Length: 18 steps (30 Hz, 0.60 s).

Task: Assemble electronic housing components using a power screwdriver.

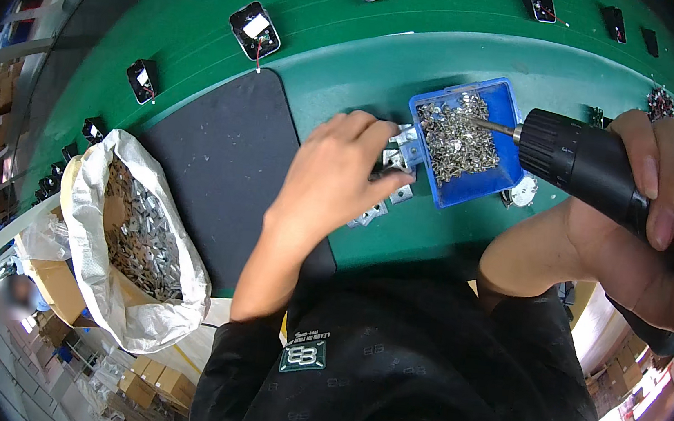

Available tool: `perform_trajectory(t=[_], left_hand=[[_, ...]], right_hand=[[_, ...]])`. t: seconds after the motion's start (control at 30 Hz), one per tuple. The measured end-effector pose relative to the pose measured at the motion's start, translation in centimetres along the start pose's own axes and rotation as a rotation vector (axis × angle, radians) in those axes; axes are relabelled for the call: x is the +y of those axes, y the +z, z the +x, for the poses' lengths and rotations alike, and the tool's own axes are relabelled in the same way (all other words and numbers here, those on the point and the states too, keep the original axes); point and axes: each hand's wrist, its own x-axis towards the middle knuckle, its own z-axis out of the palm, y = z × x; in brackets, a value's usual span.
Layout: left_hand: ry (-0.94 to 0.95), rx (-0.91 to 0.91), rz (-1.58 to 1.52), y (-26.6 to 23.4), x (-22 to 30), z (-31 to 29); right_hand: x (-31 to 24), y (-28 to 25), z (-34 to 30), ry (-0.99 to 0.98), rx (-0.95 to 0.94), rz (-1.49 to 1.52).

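Observation:
My left hand [337,173] is curled over a small cluster of shiny metal brackets [410,151] beside the blue tray. Its thumb and fingers close around one bracket [392,160], partly hidden by the fingers. My right hand [667,196] grips a black power screwdriver [581,158], which lies level and points left. Its bit [494,127] reaches over the blue tray [457,197]. Inside that tray is a heap of small silver screws [459,145]; whether the bit tip touches them I cannot tell.
A white sack [188,293] of small metal parts stands at the left, next to a black mat [220,149]. Black housings with red wires, one of them [255,31] near the mat, line the green belt [324,20] at the back. A round whitish part [524,191] lies beside the tray.

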Motion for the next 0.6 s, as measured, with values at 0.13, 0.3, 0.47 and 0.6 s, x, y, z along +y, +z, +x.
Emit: perform_trajectory(t=[0.13,0.3,0.47,0.6], left_hand=[[-0.013,0.049,0.063,1.5,0.3,0.1],[-0.037,0.112,0.011,2.1,0.0,0.0],[-0.079,0.253,-0.027,1.5,-1.0,-0.2],[-0.225,0.267,-0.133,0.2,-1.7,0.6]], right_hand=[[0.0,0.1,0.0,0.019,-0.001,-0.002],[0.2,0.2,0.4,0.030,-0.010,0.009],[0.4,0.1,0.5,0.035,0.009,0.008],[0.5,-0.1,0.4,0.048,0.022,0.009]])
